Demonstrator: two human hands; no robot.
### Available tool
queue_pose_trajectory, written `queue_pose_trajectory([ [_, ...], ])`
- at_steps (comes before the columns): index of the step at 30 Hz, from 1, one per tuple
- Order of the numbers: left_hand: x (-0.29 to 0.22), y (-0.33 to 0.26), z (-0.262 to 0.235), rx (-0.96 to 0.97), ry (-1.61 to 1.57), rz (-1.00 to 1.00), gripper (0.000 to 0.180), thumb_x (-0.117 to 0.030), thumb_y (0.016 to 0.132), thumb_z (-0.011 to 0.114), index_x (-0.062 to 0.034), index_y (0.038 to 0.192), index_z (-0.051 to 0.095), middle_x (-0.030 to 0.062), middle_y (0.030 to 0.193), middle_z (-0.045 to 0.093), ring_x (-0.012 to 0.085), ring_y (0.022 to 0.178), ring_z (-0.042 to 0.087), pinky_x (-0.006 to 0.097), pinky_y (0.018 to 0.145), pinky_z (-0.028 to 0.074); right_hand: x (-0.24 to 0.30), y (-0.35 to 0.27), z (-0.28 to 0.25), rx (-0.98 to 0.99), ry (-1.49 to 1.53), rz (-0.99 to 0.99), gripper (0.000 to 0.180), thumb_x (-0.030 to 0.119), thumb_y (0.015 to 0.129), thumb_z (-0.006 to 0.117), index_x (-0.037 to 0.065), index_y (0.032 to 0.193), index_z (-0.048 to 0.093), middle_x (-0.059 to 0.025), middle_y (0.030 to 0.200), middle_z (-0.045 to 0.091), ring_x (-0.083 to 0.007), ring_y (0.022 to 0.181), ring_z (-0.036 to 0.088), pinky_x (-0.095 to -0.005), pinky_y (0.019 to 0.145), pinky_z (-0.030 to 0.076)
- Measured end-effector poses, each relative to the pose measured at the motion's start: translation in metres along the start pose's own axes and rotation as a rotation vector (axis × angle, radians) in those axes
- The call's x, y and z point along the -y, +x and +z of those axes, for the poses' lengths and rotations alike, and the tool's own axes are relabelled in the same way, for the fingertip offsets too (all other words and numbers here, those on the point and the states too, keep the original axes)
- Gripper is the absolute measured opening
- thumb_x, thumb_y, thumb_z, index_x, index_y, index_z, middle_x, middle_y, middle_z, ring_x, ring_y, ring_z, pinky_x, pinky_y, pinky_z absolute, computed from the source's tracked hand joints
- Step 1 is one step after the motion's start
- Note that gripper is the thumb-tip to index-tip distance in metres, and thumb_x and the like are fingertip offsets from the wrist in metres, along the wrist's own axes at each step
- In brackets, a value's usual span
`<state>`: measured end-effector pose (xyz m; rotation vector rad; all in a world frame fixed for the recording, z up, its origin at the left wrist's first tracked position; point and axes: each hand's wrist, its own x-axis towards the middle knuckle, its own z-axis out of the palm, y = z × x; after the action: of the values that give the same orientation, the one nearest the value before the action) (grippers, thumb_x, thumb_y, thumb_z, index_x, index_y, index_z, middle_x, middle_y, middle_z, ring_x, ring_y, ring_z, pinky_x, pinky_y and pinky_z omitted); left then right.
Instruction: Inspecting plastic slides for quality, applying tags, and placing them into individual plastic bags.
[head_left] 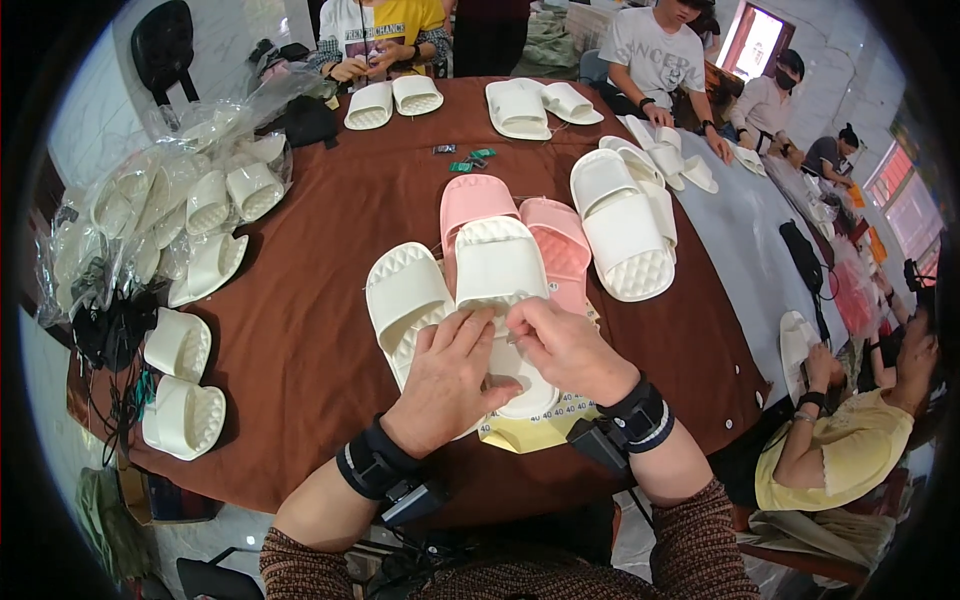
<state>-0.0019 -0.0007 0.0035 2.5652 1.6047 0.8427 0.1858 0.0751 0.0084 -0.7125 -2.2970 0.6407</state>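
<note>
A brown tablecloth (330, 240) is spreading beneath a white slide sandal (503, 258), which is lying before the person, overlapping a pink slide (478, 200). The left hand (445, 370) is resting against the white one, thumb and fingers apart; the right hand (575, 345) is curling its fingers near the strap (490, 275), holding what, I cannot tell.

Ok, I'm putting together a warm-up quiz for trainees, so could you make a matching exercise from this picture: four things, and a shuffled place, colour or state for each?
Things
1. Left hand
2. Pink slippers
3. Bagged slippers
4. Tablecloth

Descriptions
A. Brown
B. Partly hidden by a white slipper
C. Heaped at the picture's left
D. Fingers resting on a white slipper

Pairs: 1-D, 2-B, 3-C, 4-A
</note>
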Motion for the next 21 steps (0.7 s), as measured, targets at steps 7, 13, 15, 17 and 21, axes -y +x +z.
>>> queue_pose_trajectory([
  [7,0.000,0.000,0.003,-0.001,-0.010,-0.006,0.073,-0.039,0.072,0.076,0.0038,0.127,0.054,0.0133,0.135,0.050,0.0317,0.126,0.044,0.045,0.100,0.035,0.005,0.000,-0.002,0.012,-0.020,0.010,0.019,-0.002,0.085,0.058,0.004,0.102,0.052,-0.0120,0.082,0.059,-0.0265,0.074,0.062,-0.0343,0.068,0.050],
  [13,0.003,-0.003,0.004,-0.001,-0.008,-0.021,0.071,-0.040,0.072,0.076,0.0042,0.124,0.056,0.0130,0.135,0.050,0.0319,0.125,0.045,0.046,0.099,0.036,0.008,-0.001,-0.035,0.187,0.219,0.259,0.018,0.000,0.085,0.057,0.002,0.102,0.052,-0.0152,0.084,0.060,-0.0309,0.078,0.062,-0.0376,0.069,0.049],
  [15,0.002,-0.002,0.005,-0.008,-0.008,-0.017,0.071,-0.040,0.072,0.076,0.0039,0.124,0.056,0.0130,0.135,0.050,0.0320,0.124,0.045,0.046,0.099,0.036,0.008,-0.002,-0.039,0.185,0.171,0.279,0.017,0.001,0.084,0.059,0.003,0.100,0.052,-0.0158,0.083,0.060,-0.0312,0.077,0.063,-0.0376,0.068,0.050],
  [17,0.002,-0.002,0.005,-0.015,-0.008,-0.014,0.071,-0.040,0.071,0.077,0.0036,0.124,0.056,0.0130,0.134,0.051,0.0322,0.124,0.045,0.046,0.099,0.036,0.007,-0.004,-0.039,0.214,0.107,0.265,0.016,0.003,0.085,0.058,0.003,0.099,0.052,-0.0166,0.084,0.060,-0.0315,0.077,0.063,-0.0388,0.068,0.049],
  [21,0.000,0.000,0.002,-0.032,-0.033,0.002,0.067,-0.037,0.070,0.079,0.0008,0.121,0.058,0.0130,0.134,0.051,0.0323,0.123,0.046,0.047,0.098,0.037,0.007,-0.005,-0.035,0.207,0.056,0.189,0.015,0.005,0.086,0.057,0.003,0.099,0.051,-0.0166,0.085,0.060,-0.0329,0.078,0.063,-0.0412,0.068,0.049],
])
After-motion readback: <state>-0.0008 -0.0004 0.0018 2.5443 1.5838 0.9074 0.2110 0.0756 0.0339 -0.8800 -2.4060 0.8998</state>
